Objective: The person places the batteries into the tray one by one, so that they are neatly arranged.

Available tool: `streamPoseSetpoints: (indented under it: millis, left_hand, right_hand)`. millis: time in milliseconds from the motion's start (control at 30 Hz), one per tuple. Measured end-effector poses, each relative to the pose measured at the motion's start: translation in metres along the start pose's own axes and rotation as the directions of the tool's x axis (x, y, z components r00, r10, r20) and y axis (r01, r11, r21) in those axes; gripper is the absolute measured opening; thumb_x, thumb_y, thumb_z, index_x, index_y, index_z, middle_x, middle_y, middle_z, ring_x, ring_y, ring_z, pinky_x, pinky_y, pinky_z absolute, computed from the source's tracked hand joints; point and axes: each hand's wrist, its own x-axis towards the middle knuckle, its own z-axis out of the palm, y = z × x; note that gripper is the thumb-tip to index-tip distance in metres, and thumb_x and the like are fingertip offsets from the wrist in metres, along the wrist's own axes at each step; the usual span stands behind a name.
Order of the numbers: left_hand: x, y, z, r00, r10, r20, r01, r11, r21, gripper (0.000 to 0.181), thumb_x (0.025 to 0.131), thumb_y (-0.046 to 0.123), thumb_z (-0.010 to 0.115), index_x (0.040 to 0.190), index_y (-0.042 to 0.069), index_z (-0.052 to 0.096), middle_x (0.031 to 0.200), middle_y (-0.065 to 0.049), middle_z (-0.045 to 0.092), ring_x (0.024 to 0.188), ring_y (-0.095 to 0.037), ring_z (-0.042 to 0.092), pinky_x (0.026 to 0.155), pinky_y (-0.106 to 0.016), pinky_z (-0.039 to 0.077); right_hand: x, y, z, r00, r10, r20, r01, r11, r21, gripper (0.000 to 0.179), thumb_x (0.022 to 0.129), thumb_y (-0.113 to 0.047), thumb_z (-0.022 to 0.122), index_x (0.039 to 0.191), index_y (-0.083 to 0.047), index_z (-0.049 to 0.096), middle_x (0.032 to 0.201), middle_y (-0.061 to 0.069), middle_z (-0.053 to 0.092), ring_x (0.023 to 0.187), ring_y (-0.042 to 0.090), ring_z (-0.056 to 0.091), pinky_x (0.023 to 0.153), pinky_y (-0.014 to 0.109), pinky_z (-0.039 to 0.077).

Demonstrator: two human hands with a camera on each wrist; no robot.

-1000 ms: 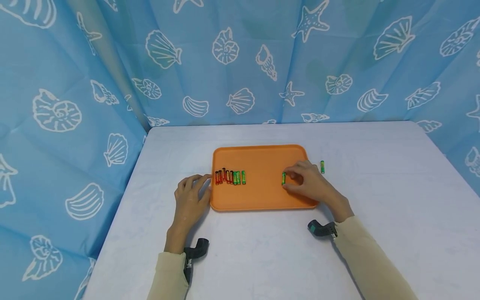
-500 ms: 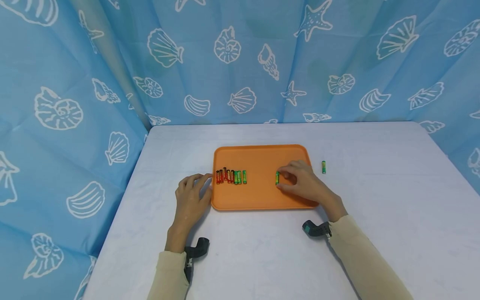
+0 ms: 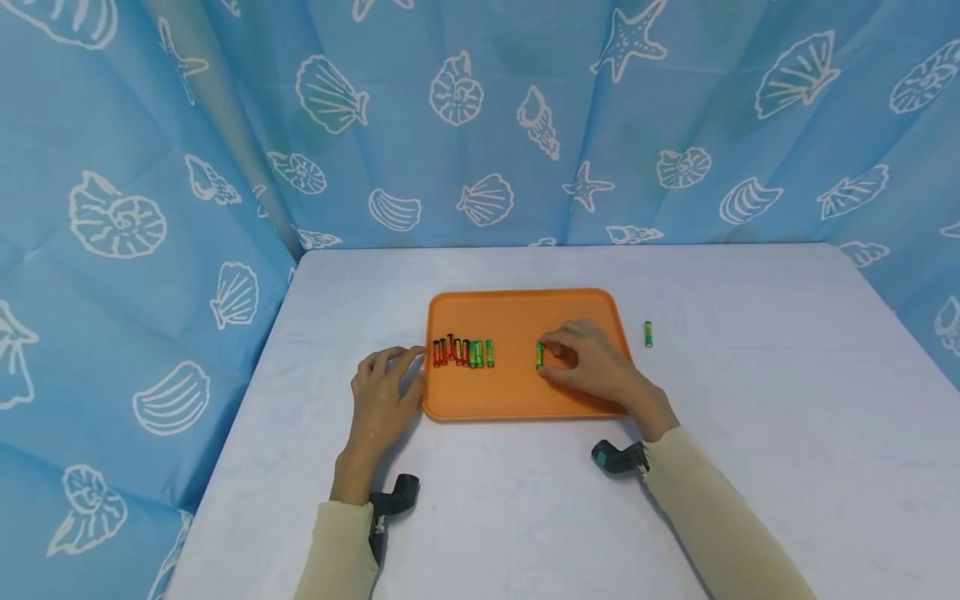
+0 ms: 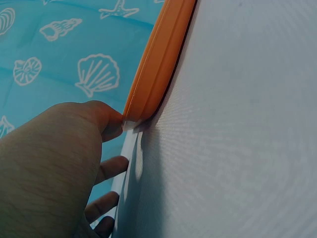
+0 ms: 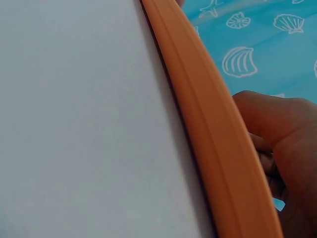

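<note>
My right hand [image 3: 588, 362] is over the right half of the orange tray [image 3: 517, 400], pinching a green battery [image 3: 539, 356] upright in the view between thumb and fingers. On the tray's left side lies a row of small batteries: several red ones [image 3: 450, 350] and, to their right, green ones [image 3: 479, 354]. My left hand [image 3: 384, 400] rests at the tray's left edge, thumb and forefinger touching the rim, the other fingers spread. In the left wrist view the thumb meets the tray corner [image 4: 153, 69]. The tray wall hides the battery in the right wrist view.
Another green battery [image 3: 648, 334] lies on the white tablecloth [image 3: 750, 375], right of the tray. A blue curtain [image 3: 487, 125] with white shell prints hangs behind the table and along its left side. Each wrist wears a black camera mount [image 3: 395, 496].
My right hand has slid left across the tray with the green battery, nearer to the row. The left hand has stayed at the tray's left edge.
</note>
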Motion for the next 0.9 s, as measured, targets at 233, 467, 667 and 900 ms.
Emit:
streamPoseSetpoints:
  millis: [233,467,667,900]
  left_hand:
    - [0.001,0.001,0.0,1.0,0.006,-0.007,-0.006,1.0,-0.003,0.039,0.101,0.028,0.055,0.139,0.023,0.06,0.141,-0.009,0.05,0.137,-0.034,0.031,0.113,-0.056,0.019]
    - [0.001,0.001,0.0,1.0,0.02,-0.02,-0.02,1.0,-0.011,0.038,0.1,0.027,0.057,0.137,0.021,0.061,0.14,-0.01,0.051,0.136,-0.035,0.031,0.112,-0.057,0.019]
    - [0.001,0.0,0.0,1.0,0.019,-0.02,-0.019,1.0,-0.001,0.038,0.1,0.027,0.057,0.138,0.021,0.061,0.14,-0.01,0.05,0.136,-0.035,0.031,0.112,-0.057,0.02]
    - [0.001,-0.001,0.001,1.0,0.019,-0.019,-0.019,1.0,-0.01,0.038,0.101,0.028,0.056,0.138,0.021,0.061,0.14,-0.009,0.05,0.136,-0.035,0.031,0.112,-0.056,0.019]
  right_hand:
    - [0.007,-0.006,0.003,1.0,-0.024,0.008,0.024,1.0,-0.001,0.036,0.086,-0.033,0.08,0.113,-0.012,0.068,0.089,-0.003,0.052,0.091,0.018,0.041,0.082,0.039,0.032]
    - [0.013,-0.011,0.007,0.999,-0.026,0.02,0.026,1.0,0.017,0.036,0.086,-0.034,0.08,0.112,-0.013,0.067,0.089,-0.003,0.051,0.092,0.019,0.041,0.083,0.04,0.03]
    - [0.019,-0.013,0.011,0.999,-0.023,0.031,0.023,1.0,0.007,0.035,0.086,-0.034,0.079,0.111,-0.013,0.067,0.088,-0.003,0.05,0.093,0.019,0.041,0.083,0.04,0.03]
    - [0.025,-0.017,0.016,0.998,-0.036,0.046,0.036,0.999,0.005,0.036,0.087,-0.035,0.079,0.112,-0.012,0.067,0.088,-0.003,0.051,0.092,0.019,0.041,0.081,0.039,0.032]
